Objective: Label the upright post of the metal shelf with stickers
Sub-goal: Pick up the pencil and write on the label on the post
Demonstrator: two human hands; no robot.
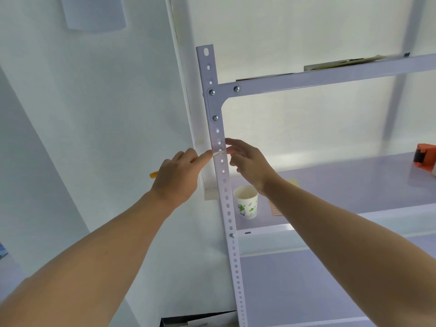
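Upright post [223, 175] runs from 12 o'clock, tilting toward 5 o'clock, perforated along its face. Small white sticker [218, 153] lies across the post, just below the bolted corner bracket [213, 100].

Left hand [179, 175]: forefinger extended, tip pressing the sticker's left end at the post's left edge; other fingers curled around an orange pen-like item [153, 174] that protrudes at 9 o'clock.

Right hand [247, 161]: fingers loosely spread, tips at the post's right edge beside the sticker; cannot tell whether they touch it.

Open room: bare wall left of the post. Right of it, the shelf [354, 185] carries a paper cup [246, 201] near the post and an orange tape dispenser [425, 159] far off at 3 o'clock.
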